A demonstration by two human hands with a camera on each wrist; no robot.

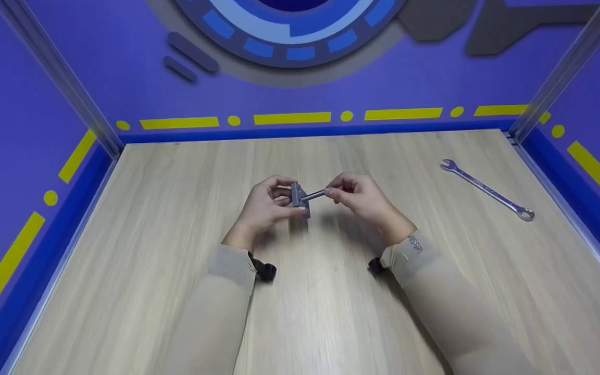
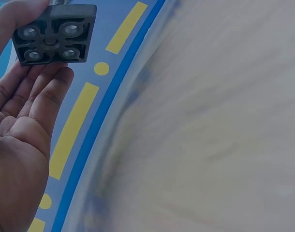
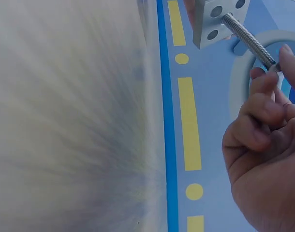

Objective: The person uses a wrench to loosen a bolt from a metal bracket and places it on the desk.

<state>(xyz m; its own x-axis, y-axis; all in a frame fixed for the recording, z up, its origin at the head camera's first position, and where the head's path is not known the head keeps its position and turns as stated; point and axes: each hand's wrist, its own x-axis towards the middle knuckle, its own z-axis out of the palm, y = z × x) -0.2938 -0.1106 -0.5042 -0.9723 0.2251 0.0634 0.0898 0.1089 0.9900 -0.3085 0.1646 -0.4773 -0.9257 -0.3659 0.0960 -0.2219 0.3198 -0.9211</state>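
In the head view my left hand (image 1: 261, 205) holds a small grey square plate (image 1: 296, 196) by its edges, between thumb and fingers. Its ribbed underside (image 2: 51, 44) with several round holes faces the left wrist camera. A threaded rod (image 1: 314, 195) stands out from the middle of the plate's flat face (image 3: 203, 24). My right hand (image 1: 365, 200) pinches the far end of this rod (image 3: 249, 40) between thumb and fingertips. Both hands are above the table, the plate on the left and the rod pointing right.
A combination wrench (image 1: 485, 188) lies slantwise on the wooden table (image 1: 175, 208), to the right of my right hand. Blue walls with yellow marks (image 1: 292, 119) border the table at the back and both sides. Metal posts (image 1: 560, 73) stand at the back corners.
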